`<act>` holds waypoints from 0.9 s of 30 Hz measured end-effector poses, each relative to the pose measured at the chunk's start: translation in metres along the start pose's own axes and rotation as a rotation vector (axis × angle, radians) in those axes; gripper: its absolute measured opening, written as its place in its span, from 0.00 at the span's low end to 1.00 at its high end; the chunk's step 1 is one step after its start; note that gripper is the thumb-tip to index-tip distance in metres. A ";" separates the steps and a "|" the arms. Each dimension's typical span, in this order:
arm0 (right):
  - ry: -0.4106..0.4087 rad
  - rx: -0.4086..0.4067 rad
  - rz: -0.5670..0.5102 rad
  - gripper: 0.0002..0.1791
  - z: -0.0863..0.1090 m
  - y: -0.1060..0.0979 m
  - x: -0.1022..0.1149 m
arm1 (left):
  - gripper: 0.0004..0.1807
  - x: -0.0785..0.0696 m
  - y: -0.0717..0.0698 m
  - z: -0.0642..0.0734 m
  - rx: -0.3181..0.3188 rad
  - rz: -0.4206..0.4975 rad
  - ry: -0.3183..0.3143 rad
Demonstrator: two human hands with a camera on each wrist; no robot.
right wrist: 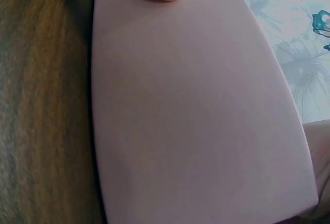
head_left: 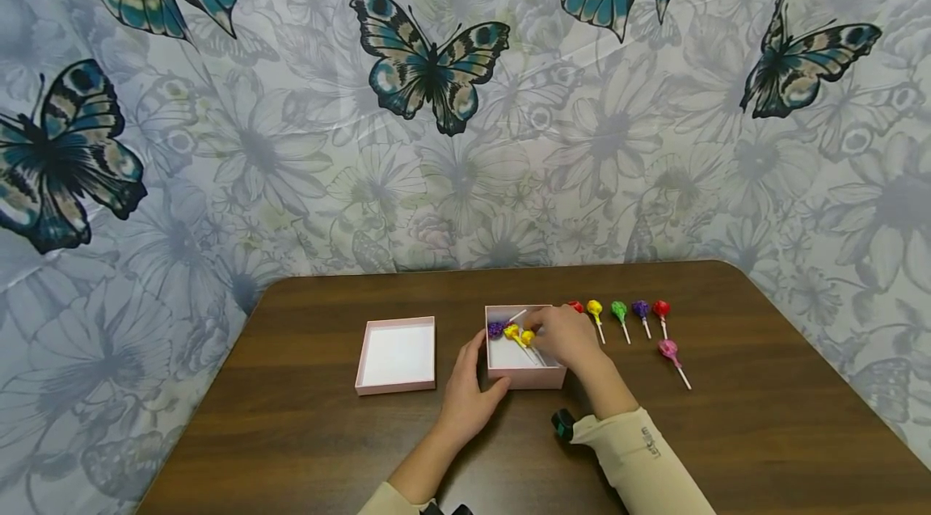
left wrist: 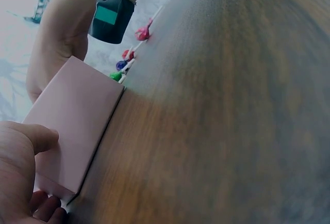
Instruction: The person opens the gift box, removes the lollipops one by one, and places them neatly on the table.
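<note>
A pink open-topped box stands on the table, with purple and yellow lollipops and white sticks inside. My left hand grips its front left corner. The thumb presses the front wall and the other fingers lie along the left side, as the left wrist view also shows. Over the box's right wall, my right hand reaches in, its fingertips down beside a yellow lollipop. I cannot tell whether they pinch one. In the right wrist view the box's front wall hides those fingers.
Left of the box lies a pink-edged lid, white inside up. Right of it, a row has yellow, green, purple and red lollipops, another red one partly behind my hand. A pink lollipop lies nearer.
</note>
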State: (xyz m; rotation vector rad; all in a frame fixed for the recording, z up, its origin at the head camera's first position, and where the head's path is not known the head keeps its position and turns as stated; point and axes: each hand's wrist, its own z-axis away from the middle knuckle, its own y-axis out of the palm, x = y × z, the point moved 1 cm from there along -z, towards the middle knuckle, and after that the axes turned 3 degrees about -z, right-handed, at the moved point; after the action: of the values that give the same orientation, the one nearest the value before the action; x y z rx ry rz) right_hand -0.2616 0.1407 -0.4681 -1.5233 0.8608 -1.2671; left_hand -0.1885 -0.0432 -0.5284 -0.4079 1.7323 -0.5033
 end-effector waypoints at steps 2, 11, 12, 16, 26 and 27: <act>-0.010 -0.006 -0.001 0.12 0.001 0.000 0.000 | 0.44 0.000 0.000 0.000 -0.002 -0.003 0.002; -0.058 -0.110 0.030 0.12 0.004 -0.001 -0.002 | 0.44 0.001 -0.001 0.000 0.000 -0.003 0.005; -0.062 -0.123 0.033 0.12 0.004 -0.002 -0.002 | 0.44 0.001 -0.001 0.000 0.000 -0.001 0.004; -0.078 -0.149 0.037 0.12 0.006 -0.005 -0.002 | 0.43 0.000 -0.001 0.001 0.003 0.006 -0.002; -0.156 -0.251 -0.040 0.11 0.011 -0.021 -0.005 | 0.44 0.000 0.000 0.002 0.005 0.009 -0.001; -0.159 -0.266 -0.057 0.11 0.011 -0.024 -0.005 | 0.43 0.000 0.000 0.001 0.004 0.010 0.000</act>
State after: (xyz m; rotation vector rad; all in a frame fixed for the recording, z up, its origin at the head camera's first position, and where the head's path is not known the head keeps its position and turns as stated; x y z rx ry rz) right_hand -0.2528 0.1551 -0.4469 -1.8444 0.9140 -1.0860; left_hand -0.1872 -0.0432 -0.5283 -0.3958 1.7322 -0.4997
